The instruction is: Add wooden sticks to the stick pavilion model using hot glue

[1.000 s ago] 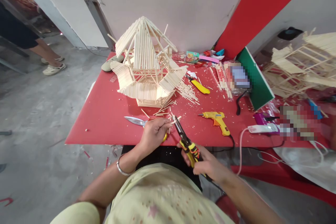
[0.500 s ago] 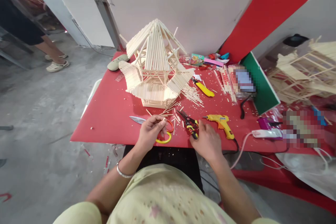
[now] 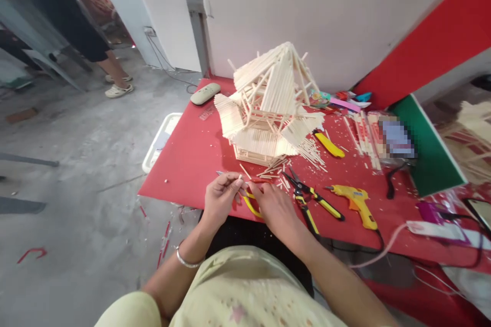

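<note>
Pale, slim wooden stick [image 3: 240,177], blunt-tipped, pinched in left hand [image 3: 221,198] | rest finger-hidden | right hand [image 3: 275,208] partly covers red-and-yellow-handled metal scissors [image 3: 250,206]; I can't tell its grip

The left forearm [image 3: 172,272] and the right forearm [image 3: 337,275] angle forward and inward. The left hand [image 3: 220,198] is curled in a pinch; the right hand [image 3: 275,205], back upward, extends just beside it.
</note>
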The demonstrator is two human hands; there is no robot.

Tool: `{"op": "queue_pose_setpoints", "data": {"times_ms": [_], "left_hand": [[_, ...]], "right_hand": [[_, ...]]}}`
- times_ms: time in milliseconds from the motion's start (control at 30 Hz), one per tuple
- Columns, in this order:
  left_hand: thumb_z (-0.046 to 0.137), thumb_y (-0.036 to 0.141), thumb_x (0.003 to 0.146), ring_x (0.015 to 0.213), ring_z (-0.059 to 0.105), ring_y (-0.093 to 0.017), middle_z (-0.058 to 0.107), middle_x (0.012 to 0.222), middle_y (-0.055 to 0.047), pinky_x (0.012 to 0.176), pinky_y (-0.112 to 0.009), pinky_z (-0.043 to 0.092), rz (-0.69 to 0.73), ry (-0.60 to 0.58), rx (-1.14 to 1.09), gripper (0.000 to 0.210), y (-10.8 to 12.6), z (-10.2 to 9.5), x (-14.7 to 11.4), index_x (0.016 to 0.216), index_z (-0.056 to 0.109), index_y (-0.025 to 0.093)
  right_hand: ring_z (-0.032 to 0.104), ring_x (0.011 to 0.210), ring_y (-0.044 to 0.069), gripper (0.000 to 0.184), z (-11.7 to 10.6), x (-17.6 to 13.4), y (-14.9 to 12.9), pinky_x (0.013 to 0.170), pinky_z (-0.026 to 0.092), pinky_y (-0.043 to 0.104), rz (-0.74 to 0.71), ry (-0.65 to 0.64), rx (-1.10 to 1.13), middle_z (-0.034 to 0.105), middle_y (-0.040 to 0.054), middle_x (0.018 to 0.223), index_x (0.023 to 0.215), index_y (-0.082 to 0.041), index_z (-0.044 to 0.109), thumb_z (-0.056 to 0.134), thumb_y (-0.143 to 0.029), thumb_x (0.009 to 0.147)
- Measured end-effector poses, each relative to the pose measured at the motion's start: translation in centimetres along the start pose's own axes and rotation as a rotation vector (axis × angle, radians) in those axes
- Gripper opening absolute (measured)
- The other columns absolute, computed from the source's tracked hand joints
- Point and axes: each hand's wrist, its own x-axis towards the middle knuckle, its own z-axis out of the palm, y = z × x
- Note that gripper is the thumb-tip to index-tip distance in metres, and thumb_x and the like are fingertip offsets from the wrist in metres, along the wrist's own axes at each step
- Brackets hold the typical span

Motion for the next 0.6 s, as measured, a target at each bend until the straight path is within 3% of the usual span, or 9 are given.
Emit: {"op": "queue_pose_setpoints", "data": {"times_ms": [133, 300, 433, 600], "left_hand": [[0.071, 0.035, 0.082, 0.057, 0.065, -0.014, 0.071, 0.076, -0.005, 0.044, -0.022, 0.051, 0.028, 0.076, -0.013, 0.021, 0.8, -2.4, 0.0, 0.089, 0.067, 0.015], [0.068, 0.034, 0.085, 0.057, 0.064, -0.014, 0.066, 0.077, -0.004, 0.041, -0.022, 0.049, 0.086, 0.150, -0.026, 0.020, 1.2, -4.9, 0.1, 0.094, 0.067, 0.016], [0.067, 0.034, 0.086, 0.058, 0.064, -0.014, 0.063, 0.071, -0.002, 0.042, -0.022, 0.050, 0.063, 0.114, -0.022, 0.020, 1.2, -5.0, 0.4, 0.096, 0.067, 0.016], [0.065, 0.033, 0.087, 0.058, 0.063, -0.014, 0.064, 0.072, -0.002, 0.045, -0.022, 0.049, 0.098, 0.040, 0.099, 0.017, 1.3, -3.9, 0.4, 0.088, 0.069, 0.016]], "right_hand": [[0.063, 0.091, 0.027, 0.054, 0.2, 1.2, 0.2, 0.075, 0.048, 0.035, 0.039, -0.028, -0.010, 0.065, 0.0138, 0.103, 0.141, -0.021, 0.042, 0.051, -0.019, 0.088], [0.063, 0.105, 0.027, 0.057, 0.9, -0.1, 0.3, 0.086, 0.050, 0.039, 0.077, 0.021, 0.361, 0.064, 0.0126, 0.121, 0.144, -0.023, 0.038, 0.052, -0.040, 0.092], [0.056, 0.119, 0.026, 0.070, 0.4, -1.0, -1.3, 0.095, 0.049, 0.038, 0.035, 0.130, 0.656, 0.056, 0.0121, 0.134, 0.148, -0.023, 0.031, 0.059, -0.042, 0.086], [0.059, 0.102, 0.024, 0.062, -1.0, -0.5, -2.7, 0.085, 0.050, 0.038, 0.044, 0.206, 0.546, 0.060, 0.0098, 0.112, 0.147, -0.023, 0.036, 0.055, -0.038, 0.090]]}}
